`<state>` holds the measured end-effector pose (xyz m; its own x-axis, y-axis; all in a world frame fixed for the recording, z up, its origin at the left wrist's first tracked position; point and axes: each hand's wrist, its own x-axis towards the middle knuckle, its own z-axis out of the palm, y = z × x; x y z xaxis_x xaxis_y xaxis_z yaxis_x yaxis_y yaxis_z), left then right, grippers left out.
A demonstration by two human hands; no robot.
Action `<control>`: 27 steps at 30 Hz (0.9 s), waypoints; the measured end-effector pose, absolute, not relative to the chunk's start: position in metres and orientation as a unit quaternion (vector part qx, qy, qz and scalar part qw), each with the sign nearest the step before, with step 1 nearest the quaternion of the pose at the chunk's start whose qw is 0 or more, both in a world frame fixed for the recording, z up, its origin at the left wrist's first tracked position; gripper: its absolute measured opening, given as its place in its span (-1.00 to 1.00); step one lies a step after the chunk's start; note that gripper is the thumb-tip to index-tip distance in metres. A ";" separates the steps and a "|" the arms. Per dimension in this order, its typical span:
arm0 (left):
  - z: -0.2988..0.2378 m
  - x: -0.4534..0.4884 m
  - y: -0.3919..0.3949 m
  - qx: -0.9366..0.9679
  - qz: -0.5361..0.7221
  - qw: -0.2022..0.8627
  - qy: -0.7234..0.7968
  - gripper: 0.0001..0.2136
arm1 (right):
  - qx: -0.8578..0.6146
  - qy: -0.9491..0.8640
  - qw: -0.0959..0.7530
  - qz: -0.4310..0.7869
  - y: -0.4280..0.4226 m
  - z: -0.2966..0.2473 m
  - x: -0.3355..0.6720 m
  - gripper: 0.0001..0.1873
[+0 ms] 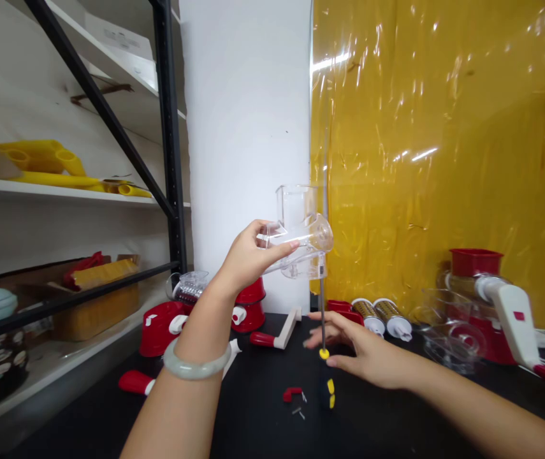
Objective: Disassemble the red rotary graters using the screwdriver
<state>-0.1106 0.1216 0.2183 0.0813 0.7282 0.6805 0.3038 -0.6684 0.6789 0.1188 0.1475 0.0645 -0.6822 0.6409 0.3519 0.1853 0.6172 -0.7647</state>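
Observation:
My left hand [248,255], with a pale green bangle on the wrist, is closed around a clear plastic grater housing [301,226] and holds it up above the black table [253,421]. A screwdriver [322,306] stands upright under the housing, its thin shaft reaching up to the housing's underside and its black and yellow handle [326,389] hanging near the table. My right hand [368,357] is just right of the handle, fingers stretched out and blurred, thumb close to the yellow collar. A small red clip [292,394] and loose screws [301,413] lie on the table below.
Red grater bases [160,325], a red and white crank [276,336] and two metal drums [382,315] lie at the back of the table. An assembled red and white grater [482,299] and a clear bowl [454,338] stand right. Black shelving [171,159] is left; a yellow curtain [444,159] hangs behind.

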 end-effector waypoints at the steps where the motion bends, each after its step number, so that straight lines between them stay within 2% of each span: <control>1: 0.218 -0.111 0.121 0.711 0.573 0.185 0.364 -0.45 | -0.248 -0.840 0.318 0.362 0.148 0.064 0.119 -0.26; 5: 0.219 -0.110 0.120 0.710 0.571 0.190 0.365 -0.45 | -0.306 -0.834 0.353 0.294 0.148 0.064 0.119 -0.21; 11: 0.218 -0.111 0.122 0.713 0.569 0.185 0.364 -0.43 | -0.224 -0.839 0.326 0.374 0.147 0.065 0.120 -0.34; 16: 0.219 -0.112 0.121 0.716 0.566 0.182 0.367 -0.42 | -0.302 -0.839 0.358 0.279 0.148 0.065 0.119 -0.19; 20: 0.218 -0.112 0.122 0.715 0.569 0.182 0.364 -0.44 | -0.281 -0.856 0.289 0.324 0.138 0.078 0.124 -0.14; 23: 0.217 -0.112 0.124 0.715 0.573 0.180 0.357 -0.44 | -0.263 -0.858 0.234 0.375 0.133 0.084 0.126 -0.20; 27: 0.217 -0.112 0.124 0.718 0.568 0.177 0.361 -0.43 | -0.296 -0.853 0.259 0.342 0.141 0.074 0.121 -0.33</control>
<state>-0.1124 0.1242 0.2167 0.0946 0.7194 0.6881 0.3183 -0.6768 0.6638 0.1211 0.1413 0.0739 -0.6905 0.6825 0.2396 0.3284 0.5910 -0.7368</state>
